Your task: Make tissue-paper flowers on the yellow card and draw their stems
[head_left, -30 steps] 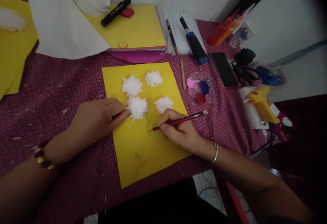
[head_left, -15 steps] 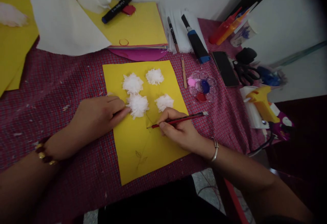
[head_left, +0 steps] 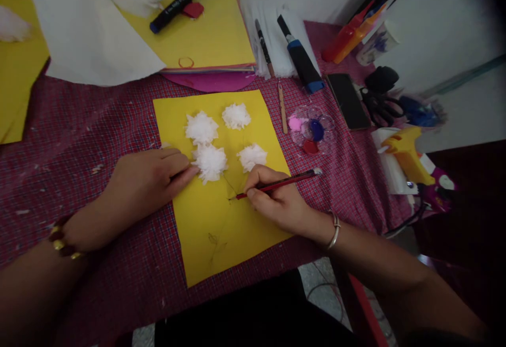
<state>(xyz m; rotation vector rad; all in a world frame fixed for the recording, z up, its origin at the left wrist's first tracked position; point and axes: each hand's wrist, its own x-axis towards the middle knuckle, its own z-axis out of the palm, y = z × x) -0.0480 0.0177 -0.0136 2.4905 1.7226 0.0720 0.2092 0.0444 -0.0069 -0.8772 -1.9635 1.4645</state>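
My right hand [head_left: 276, 194] pinches a red and black pencil [head_left: 294, 179], its tip touching the yellow sheet [head_left: 237, 241] just below the middle. Thin pencil lines run near the tip, and a small leafy sprig [head_left: 214, 241] is sketched lower down. Several white ruffled paper flowers [head_left: 211, 162] sit on the upper half of the sheet. My left hand [head_left: 158, 175] rests on the sheet's left edge, thumb and fingers slightly apart, fingertips beside the lower left flower; it holds nothing.
Behind the sheet lie a black marker [head_left: 174, 8], a paintbrush [head_left: 264, 46], a craft knife [head_left: 302, 62] and a wooden stick [head_left: 282, 108]. Rightward are a paint palette [head_left: 312, 129], a dark phone-like slab [head_left: 348, 100], scissors [head_left: 381, 107] and a yellow glue gun [head_left: 407, 152].
The pencil tip has shifted very slightly on the sheet, with my right hand nearly in place. My left hand stays by the flower. The whole view has shifted a little.
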